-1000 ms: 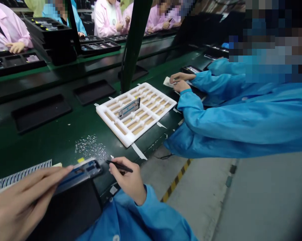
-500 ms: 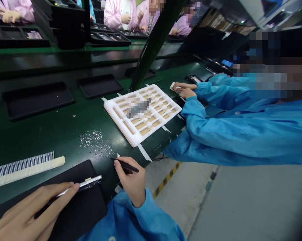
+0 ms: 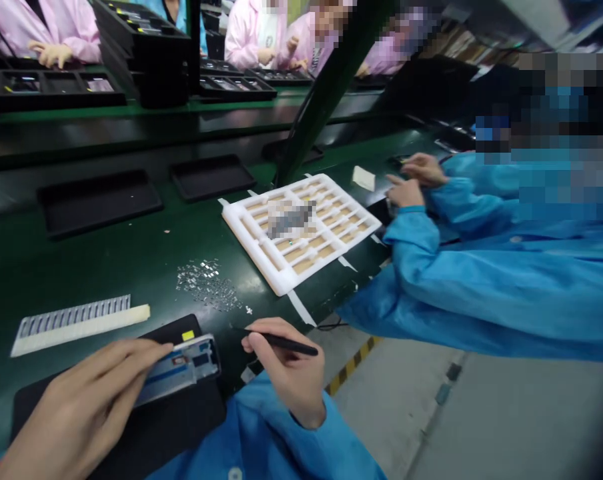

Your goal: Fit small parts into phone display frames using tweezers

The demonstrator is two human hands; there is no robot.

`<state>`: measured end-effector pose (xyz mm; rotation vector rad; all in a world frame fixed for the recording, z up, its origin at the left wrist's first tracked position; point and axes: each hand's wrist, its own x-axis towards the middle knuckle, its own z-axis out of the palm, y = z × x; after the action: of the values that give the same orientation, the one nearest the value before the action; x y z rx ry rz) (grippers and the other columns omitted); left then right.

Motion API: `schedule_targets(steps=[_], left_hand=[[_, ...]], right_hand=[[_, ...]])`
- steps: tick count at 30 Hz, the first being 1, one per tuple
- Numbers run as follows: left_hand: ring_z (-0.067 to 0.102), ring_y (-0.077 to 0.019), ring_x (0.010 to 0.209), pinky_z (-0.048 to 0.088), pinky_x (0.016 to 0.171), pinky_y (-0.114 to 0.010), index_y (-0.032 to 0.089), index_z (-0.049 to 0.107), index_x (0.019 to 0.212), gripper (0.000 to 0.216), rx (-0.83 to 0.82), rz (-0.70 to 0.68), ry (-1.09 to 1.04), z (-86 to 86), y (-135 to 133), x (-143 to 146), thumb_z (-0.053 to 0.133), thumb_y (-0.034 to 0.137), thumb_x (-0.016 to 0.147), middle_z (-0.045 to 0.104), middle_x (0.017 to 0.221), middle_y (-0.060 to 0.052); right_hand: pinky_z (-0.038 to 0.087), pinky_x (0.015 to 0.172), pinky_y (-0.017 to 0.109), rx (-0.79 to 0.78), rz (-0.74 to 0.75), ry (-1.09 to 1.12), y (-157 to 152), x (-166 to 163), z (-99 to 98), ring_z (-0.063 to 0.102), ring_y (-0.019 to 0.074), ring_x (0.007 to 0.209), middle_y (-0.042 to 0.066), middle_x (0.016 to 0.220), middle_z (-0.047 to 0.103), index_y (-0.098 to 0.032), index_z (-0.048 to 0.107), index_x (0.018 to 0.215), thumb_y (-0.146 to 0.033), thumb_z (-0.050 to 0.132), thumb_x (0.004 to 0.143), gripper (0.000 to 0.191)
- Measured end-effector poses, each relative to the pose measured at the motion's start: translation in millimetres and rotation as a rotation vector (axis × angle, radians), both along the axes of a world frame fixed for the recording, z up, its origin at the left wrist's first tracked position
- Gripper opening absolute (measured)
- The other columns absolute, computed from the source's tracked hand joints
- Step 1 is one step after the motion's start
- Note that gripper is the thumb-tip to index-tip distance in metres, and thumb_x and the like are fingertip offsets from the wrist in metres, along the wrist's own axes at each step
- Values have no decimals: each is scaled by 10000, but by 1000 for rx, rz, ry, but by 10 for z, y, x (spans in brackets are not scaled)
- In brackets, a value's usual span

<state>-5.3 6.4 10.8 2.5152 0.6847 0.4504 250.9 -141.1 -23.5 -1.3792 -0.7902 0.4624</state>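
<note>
Phone frame near scattered metal pieces

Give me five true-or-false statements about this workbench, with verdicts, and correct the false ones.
1. The left hand holds a phone-sized frame. True.
2. The right hand holds a slim black tool. True.
3. The small silver pieces lie inside the white foam tray. False: they lie scattered on the green bench, beside the tray.
4. The co-worker's hands grip the tray. False: they are apart from it, near a white card.
5. The frame is above a black mat. True.
</note>
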Motion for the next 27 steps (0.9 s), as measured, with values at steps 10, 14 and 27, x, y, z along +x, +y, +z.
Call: schedule_targets(steps=[10, 14, 27], left_hand=[[761, -195, 996, 594, 764, -276, 342, 788, 1189, 315, -485, 28, 246, -5, 162, 254, 516, 428, 1057, 807, 1165, 11], [744, -178, 953, 570, 776, -284, 353, 774, 1211, 311, -516, 38, 246, -41, 136, 251, 510, 414, 1058, 797, 1184, 23], [706, -136, 740, 504, 640, -270, 352, 790, 1154, 308, -526, 86, 225, -54, 105, 285, 522, 440, 1029, 800, 1113, 38]], right_hand=[[663, 736, 249, -102, 489, -88, 347, -218, 123, 807, 181, 814, 71, 894, 825, -183, 844, 922, -169, 777, 902, 71], [649, 720, 235, -147, 489, -96, 400, -267, 48, 805, 180, 817, 71, 894, 820, -184, 852, 916, -178, 776, 897, 79], [620, 690, 236, -175, 429, -105, 404, -296, -2, 793, 171, 784, 57, 874, 817, -184, 847, 900, -190, 792, 889, 57]])
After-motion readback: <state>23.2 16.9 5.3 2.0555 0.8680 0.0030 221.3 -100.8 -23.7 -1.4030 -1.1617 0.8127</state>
